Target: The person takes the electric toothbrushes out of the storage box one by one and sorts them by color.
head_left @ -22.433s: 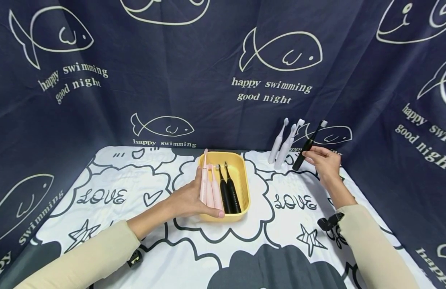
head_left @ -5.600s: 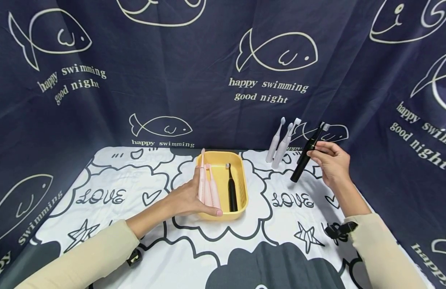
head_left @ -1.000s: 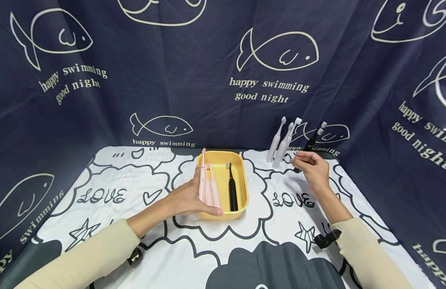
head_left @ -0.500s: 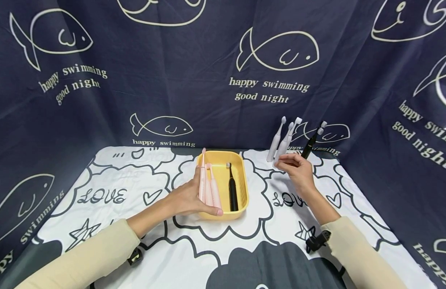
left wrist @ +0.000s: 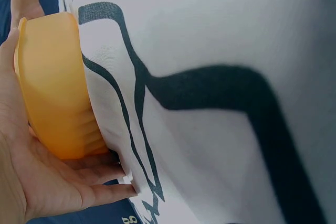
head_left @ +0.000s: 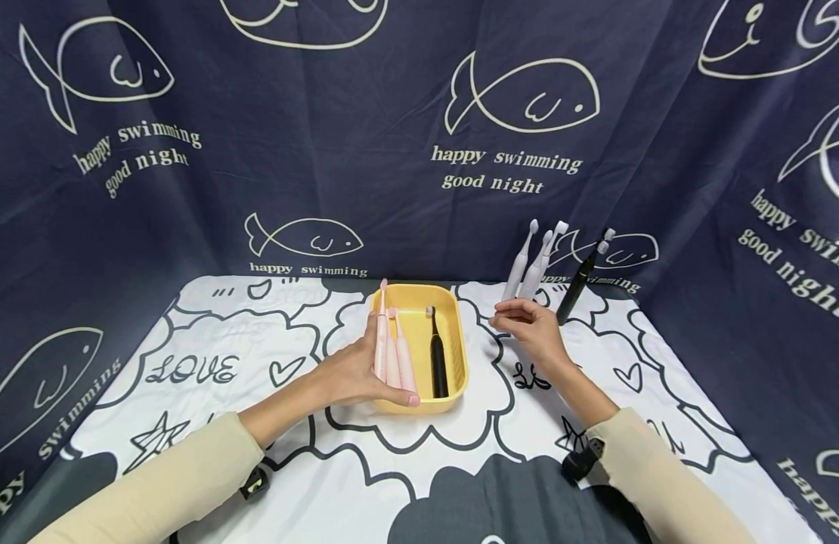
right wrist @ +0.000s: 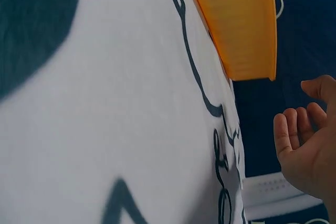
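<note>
My left hand [head_left: 354, 374] grips the left side of a yellow plastic basket [head_left: 463, 355], thumb at the front rim and fingers along the outer wall [left wrist: 58, 87]. Inside it, pink electric toothbrushes [head_left: 404, 363] lean at the left, and a single black electric toothbrush [head_left: 438, 366] lies at the right. My right hand [head_left: 531, 329] is in the air to the right of the basket, fingers loosely bent and holding nothing; the right wrist view shows the empty palm [right wrist: 310, 150]. Just behind that hand stand white electric toothbrushes [head_left: 517, 273], with two black electric toothbrushes [head_left: 574, 291] beside them.
A white cloth [head_left: 208, 332] with black cartoon drawings covers the table. Dark blue fabric [head_left: 392, 151] printed with fish and words hangs behind and at both sides. A dark wrist camera [head_left: 583, 459] is strapped at the right sleeve.
One black toothbrush has gone from the basket to the standing pair at the right. My right hand has let go there and moved left toward the basket. The left hand stays put.
</note>
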A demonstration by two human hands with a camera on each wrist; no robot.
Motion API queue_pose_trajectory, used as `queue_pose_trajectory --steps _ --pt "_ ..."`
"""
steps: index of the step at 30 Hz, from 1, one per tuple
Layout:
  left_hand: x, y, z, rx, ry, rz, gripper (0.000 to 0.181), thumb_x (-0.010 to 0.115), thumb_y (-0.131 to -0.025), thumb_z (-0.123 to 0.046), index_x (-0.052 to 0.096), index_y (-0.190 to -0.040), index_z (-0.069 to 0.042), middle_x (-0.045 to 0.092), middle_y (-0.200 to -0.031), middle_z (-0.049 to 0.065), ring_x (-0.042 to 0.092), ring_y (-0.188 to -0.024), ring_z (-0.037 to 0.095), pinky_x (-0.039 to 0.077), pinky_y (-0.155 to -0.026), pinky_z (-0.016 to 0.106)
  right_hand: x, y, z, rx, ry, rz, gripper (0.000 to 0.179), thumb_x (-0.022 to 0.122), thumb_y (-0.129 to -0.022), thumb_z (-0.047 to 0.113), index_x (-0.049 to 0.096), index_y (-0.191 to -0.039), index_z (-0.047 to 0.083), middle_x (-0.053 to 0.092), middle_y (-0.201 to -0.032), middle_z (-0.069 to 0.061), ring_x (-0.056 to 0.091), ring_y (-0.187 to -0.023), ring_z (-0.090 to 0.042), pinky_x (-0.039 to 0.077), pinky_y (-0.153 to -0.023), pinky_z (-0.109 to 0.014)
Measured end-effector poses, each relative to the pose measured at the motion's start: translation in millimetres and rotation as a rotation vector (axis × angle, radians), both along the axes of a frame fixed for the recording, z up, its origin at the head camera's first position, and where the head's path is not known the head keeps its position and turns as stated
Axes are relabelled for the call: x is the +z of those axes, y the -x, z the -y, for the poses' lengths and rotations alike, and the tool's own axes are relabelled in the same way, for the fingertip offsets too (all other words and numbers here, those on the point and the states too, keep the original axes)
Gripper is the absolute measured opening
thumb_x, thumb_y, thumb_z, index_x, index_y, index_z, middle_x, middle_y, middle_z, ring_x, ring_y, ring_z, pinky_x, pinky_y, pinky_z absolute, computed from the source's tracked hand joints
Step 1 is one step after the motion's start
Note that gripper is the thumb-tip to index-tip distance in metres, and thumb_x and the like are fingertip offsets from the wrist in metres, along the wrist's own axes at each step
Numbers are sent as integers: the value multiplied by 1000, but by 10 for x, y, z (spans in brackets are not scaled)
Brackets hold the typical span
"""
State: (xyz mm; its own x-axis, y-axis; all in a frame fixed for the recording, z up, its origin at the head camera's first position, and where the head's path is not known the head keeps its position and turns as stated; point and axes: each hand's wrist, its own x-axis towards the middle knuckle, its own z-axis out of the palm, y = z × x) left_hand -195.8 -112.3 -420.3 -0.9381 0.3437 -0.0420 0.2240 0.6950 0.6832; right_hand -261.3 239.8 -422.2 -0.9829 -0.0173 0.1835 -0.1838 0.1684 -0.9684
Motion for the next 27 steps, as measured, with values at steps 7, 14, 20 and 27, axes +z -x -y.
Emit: queue_pose_trajectory --steps 7,14,20,27 --pt "-2 1 -3 4 2 -2 179 100 -59 -83 -20 -180 -28 56 -168 23 69 -132 27 57 -113 53 -28 -18 162 82 -20 20 37 78 -100 -1 68 -133 -14 78 -95 14 78 -92 -1 64 -88 -20" --pt "2 -1 -6 8 2 6 180 100 -58 -83 -20 -180 -28 56 -168 24 69 -132 27 56 -114 53 -72 -40 309 174 -26 44 40 76 -102 -1 65 -138 -15 80 -105 -5 78 -93 -3 65 -90 -24" --pt "6 4 -7 10 14 9 180 100 -58 -83 -17 -181 -22 54 -170 24 67 -137 29 56 -116 54 -105 -37 412 197 -58 87 39 76 -103 4 67 -140 -8 79 -113 -11 75 -95 -3 63 -89 -21" --pt "9 10 -7 20 34 34 180 98 -59 -86 -15 -181 -19 52 -172 24 66 -137 29 55 -117 54 -69 -74 547 212 -180 105 48 83 -102 17 67 -145 2 71 -137 -25 70 -108 -13 59 -91 -25"
